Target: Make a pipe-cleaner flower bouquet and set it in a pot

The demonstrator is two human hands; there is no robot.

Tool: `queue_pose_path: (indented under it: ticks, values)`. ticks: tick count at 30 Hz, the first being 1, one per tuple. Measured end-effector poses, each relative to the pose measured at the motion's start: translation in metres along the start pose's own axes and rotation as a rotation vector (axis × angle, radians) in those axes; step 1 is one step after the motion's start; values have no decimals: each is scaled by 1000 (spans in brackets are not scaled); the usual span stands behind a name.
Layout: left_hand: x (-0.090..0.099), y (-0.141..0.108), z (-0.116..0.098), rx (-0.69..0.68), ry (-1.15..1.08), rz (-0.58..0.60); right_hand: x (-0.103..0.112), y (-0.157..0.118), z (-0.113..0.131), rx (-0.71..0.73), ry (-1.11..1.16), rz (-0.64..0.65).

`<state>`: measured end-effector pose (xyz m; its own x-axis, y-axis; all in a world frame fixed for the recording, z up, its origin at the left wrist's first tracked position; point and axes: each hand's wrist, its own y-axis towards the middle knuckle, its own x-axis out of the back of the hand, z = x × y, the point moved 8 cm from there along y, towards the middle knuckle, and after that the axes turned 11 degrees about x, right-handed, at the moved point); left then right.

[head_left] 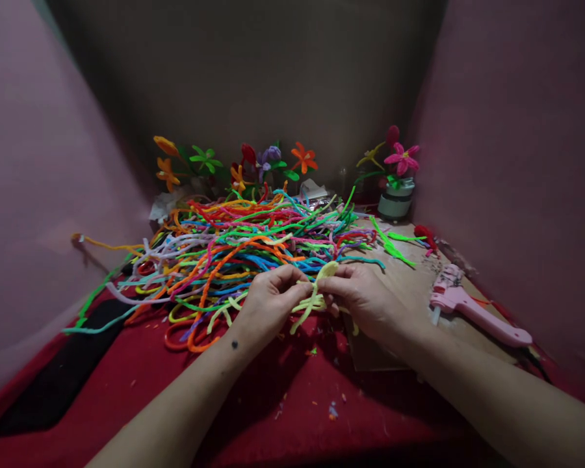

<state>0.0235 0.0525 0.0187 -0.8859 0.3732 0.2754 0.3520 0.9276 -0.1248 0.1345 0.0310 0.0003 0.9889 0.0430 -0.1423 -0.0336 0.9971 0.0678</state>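
Both hands meet at the near edge of a big heap of coloured pipe cleaners [253,240]. Between them is a pale yellow pipe cleaner piece [327,270], with a rounded loop at its top and loose ends hanging below. My left hand [273,296] pinches it from the left with thumb and forefinger. From the right, my right hand [355,292] pinches it just under the loop. More pale yellow strips [231,303] lie by my left hand, and others show partly behind the fingers.
A pink glue gun [478,312] rests on a cardboard sheet [404,279] at the right. Pipe-cleaner flowers [305,157] and a small pot [396,200] stand behind. A black strip [63,370] lies left on the red cloth [273,422], which holds small scraps.
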Motion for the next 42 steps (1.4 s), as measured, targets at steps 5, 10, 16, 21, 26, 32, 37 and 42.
queue_pose_path:
  ticks: [5,10,16,21,26,32,37,42]
  values:
    - [0,-15,-20,-376,435,-214,0,1,2,44,-92,-19]
    - [-32,-44,-36,-863,960,-276,-2,5,-7,107,48,-36]
    - [7,-3,-13,-192,136,-12,2,3,2,131,31,-56]
    - [-12,7,25,259,-411,349,-6,1,7,159,150,12]
    - [-21,5,31,335,-506,416,-6,0,11,247,61,45]
    - [-13,3,14,114,-83,250,1,-6,23,415,-320,-9]
    - [-15,-30,-37,-671,870,-342,0,-4,15,335,-206,-56]
    - [-22,-40,-41,-802,1017,-415,-5,1,10,263,10,-53]
